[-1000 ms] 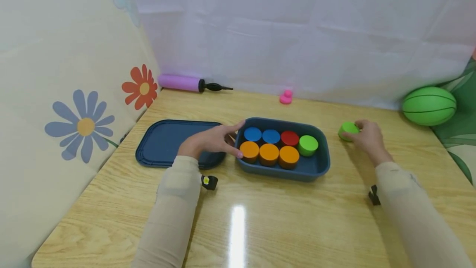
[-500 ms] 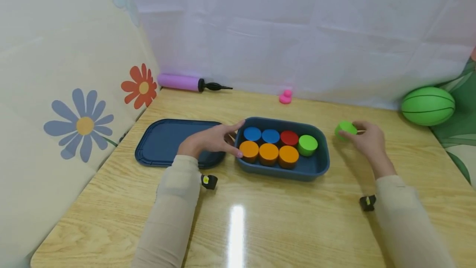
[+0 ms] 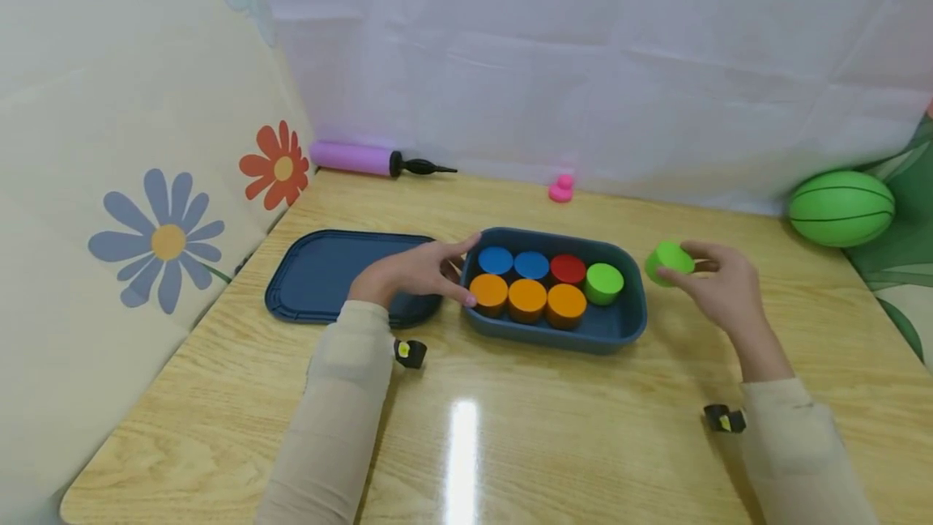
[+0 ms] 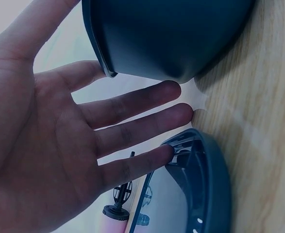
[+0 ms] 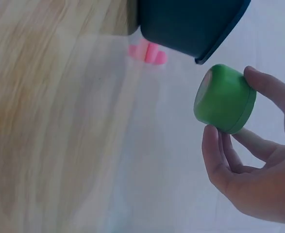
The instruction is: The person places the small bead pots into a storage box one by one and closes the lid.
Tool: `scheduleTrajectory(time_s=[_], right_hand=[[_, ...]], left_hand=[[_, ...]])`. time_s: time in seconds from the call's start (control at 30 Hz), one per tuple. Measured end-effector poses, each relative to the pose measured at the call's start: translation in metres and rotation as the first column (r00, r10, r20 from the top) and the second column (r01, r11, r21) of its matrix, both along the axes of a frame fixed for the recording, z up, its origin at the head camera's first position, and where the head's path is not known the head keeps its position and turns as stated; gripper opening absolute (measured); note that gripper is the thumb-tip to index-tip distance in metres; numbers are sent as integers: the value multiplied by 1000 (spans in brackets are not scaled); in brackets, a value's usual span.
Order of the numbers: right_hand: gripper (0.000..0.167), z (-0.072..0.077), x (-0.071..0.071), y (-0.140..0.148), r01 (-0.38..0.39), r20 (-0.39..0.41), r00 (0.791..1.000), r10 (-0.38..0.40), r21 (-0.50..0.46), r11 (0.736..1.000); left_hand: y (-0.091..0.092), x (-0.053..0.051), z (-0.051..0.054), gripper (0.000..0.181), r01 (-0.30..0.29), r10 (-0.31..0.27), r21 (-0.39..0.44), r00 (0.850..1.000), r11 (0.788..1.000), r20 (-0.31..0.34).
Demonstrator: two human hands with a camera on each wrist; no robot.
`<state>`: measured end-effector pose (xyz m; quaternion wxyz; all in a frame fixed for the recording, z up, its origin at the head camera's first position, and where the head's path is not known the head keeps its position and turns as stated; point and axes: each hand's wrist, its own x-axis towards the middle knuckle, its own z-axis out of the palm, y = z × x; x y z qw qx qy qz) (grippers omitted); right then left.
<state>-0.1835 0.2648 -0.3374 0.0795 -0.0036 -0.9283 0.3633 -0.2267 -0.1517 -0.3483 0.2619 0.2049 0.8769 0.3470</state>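
A dark blue oblong container (image 3: 554,339) stands mid-table, holding orange tubs (image 3: 527,296), blue tubs (image 3: 531,266), one red tub (image 3: 568,270) and one green tub (image 3: 604,282). My left hand (image 3: 411,272) touches its left end, thumb at the near corner and forefinger at the far one. In the left wrist view, that hand's fingers are straight and spread. Right of the container, my right hand (image 3: 722,286) pinches another small green round tub (image 3: 666,263), tilted and above the table. The right wrist view shows this tub (image 5: 225,99) between thumb and fingers, a seam around one end.
A dark blue lid (image 3: 328,274) lies left of the container, partly behind my left hand. At the back are a purple pump (image 3: 353,159) with a black nozzle and a pink rubber duck (image 3: 561,188). A green ball (image 3: 841,208) rests at the back right.
My right hand has lifted the green tub and carried it left, toward the container's right end, tilting it. My left hand and the container have stayed in place.
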Motion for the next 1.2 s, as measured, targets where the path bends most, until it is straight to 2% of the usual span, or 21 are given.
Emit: scheduleTrajectory(time_s=[0.37,0.9,1.03,1.2], right_hand=[[63,7,12,-19,-132,1,991,132,-9,991],[60,2,17,-41,-260,17,965,261,-44,965],[59,1,18,-47,-288,26,957,288,-13,957],[58,-2,21,-50,-287,28,958,286,53,956]], left_hand=[[1,-1,-1,108,-6,6,3,1000,1000,3],[0,1,-1,108,8,-7,9,1000,1000,-9],[-1,0,-2,107,19,-19,17,1000,1000,-17],[-1,-1,-2,108,24,-23,13,1000,1000,-16]])
